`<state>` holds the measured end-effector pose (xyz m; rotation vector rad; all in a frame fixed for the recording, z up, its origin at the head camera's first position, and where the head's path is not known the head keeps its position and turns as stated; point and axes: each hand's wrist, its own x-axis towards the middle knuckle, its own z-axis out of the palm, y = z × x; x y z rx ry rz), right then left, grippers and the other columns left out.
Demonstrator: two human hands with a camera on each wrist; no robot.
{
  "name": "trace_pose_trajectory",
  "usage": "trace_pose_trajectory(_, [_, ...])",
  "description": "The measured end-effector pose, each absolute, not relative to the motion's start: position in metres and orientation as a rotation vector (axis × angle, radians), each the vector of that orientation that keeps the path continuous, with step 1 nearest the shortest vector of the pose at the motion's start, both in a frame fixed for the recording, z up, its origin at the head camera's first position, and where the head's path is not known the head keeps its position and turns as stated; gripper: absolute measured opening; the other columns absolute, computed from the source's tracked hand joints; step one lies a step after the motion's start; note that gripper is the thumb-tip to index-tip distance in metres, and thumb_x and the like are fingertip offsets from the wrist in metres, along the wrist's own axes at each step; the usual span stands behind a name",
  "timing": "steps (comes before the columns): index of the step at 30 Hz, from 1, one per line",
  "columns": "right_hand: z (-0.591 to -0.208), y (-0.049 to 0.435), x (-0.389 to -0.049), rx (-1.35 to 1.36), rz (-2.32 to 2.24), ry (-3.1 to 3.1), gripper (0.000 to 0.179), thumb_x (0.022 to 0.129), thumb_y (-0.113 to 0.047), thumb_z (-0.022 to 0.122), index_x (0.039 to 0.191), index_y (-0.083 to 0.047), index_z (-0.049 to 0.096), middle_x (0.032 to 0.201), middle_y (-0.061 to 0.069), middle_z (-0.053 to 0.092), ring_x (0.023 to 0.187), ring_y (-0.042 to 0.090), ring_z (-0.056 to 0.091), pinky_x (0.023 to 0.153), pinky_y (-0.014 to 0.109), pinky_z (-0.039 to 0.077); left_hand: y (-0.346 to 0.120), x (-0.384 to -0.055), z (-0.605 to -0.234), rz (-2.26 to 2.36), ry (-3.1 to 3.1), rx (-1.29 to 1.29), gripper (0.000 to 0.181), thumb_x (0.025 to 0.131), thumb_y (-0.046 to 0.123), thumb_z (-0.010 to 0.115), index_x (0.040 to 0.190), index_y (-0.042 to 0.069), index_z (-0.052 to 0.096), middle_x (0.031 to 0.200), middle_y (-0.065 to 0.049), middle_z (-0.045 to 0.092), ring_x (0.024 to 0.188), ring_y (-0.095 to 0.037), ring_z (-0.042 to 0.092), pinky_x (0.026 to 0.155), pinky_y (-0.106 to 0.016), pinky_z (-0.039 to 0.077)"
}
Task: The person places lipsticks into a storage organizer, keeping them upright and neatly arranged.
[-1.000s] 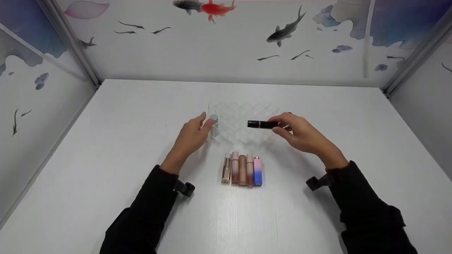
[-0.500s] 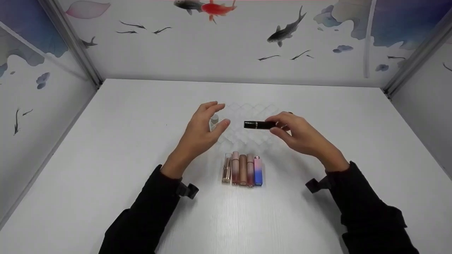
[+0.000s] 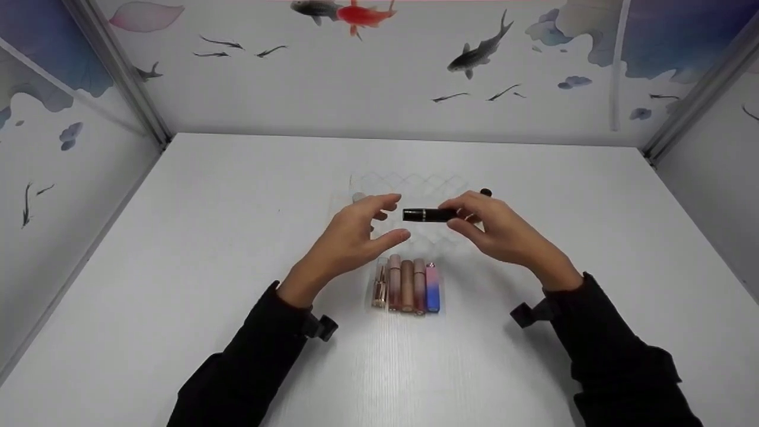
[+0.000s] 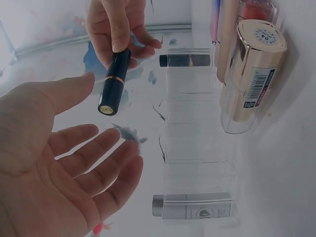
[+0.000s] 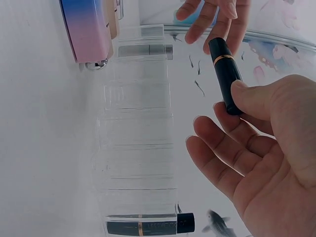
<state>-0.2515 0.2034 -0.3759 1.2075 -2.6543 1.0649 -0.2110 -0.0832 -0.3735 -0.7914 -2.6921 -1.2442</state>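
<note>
A black lipstick tube with a gold band (image 3: 422, 214) lies level above the clear organizer (image 5: 136, 160), one end pinched between thumb and fingers of my right hand (image 3: 497, 230). My left hand (image 3: 353, 237) is spread with thumb and fingers apart around the tube's free end; in the left wrist view they do not touch it. In the organizer's end slots stand a silver tube (image 4: 197, 206) on the left and another black tube (image 5: 148, 226) on the right. The left hand partly hides the silver one in the head view.
In front of the organizer lies a row of several lip products: a gold lipstick with clear cap (image 3: 379, 287), pinkish and brown tubes (image 3: 407, 286), and a pink-and-blue one (image 3: 433, 290). All are on the white table (image 3: 237, 196), with printed panels (image 3: 379, 95) around it.
My left hand has left the silver tube at the organizer's left end and moved right, toward the black lipstick. The right hand has shifted slightly left with the lipstick.
</note>
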Motion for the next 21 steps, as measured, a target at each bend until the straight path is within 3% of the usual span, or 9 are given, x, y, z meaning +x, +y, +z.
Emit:
trace_pose_trajectory(7, [-0.3788, 0.2035, -0.2524, 1.278, 1.071, -2.609, 0.028, 0.101, -0.01, 0.064, 0.128, -0.005, 0.064, 0.114, 0.003, 0.067, 0.096, 0.016, 0.067, 0.086, 0.04, 0.056, -0.0792, -0.2104, -0.3766, -1.197, -2.694, -0.822, 0.062, 0.095, 0.031, 0.074, 0.147, 0.006, 0.051, 0.136, -0.01, 0.062, 0.119, -0.025, 0.064, 0.094, -0.037, 0.054])
trace_pose_trajectory(11, [-0.3803, 0.2031, -0.2529, 1.313, 1.062, -2.569, 0.027, 0.1, -0.009, 0.065, 0.127, -0.005, 0.064, 0.113, 0.002, 0.067, 0.095, 0.016, 0.067, 0.084, 0.038, 0.056, -0.0778, -0.2111, -0.3787, -1.174, -2.675, -0.838, 0.053, 0.095, 0.025, 0.075, 0.142, 0.007, 0.058, 0.132, -0.008, 0.065, 0.112, -0.025, 0.067, 0.09, -0.036, 0.055])
trace_pose_trajectory(21, [-0.3828, 0.1987, -0.2524, 1.317, 1.064, -2.565, 0.03, 0.1, -0.009, 0.065, 0.13, -0.004, 0.065, 0.115, 0.004, 0.069, 0.093, 0.015, 0.069, 0.085, 0.034, 0.056, -0.0762, -0.2149, -0.3817, -1.23, -2.594, -0.793, 0.028, 0.093, 0.016, 0.077, 0.118, 0.005, 0.074, 0.106, -0.004, 0.076, 0.085, -0.016, 0.073, 0.074, -0.031, 0.057])
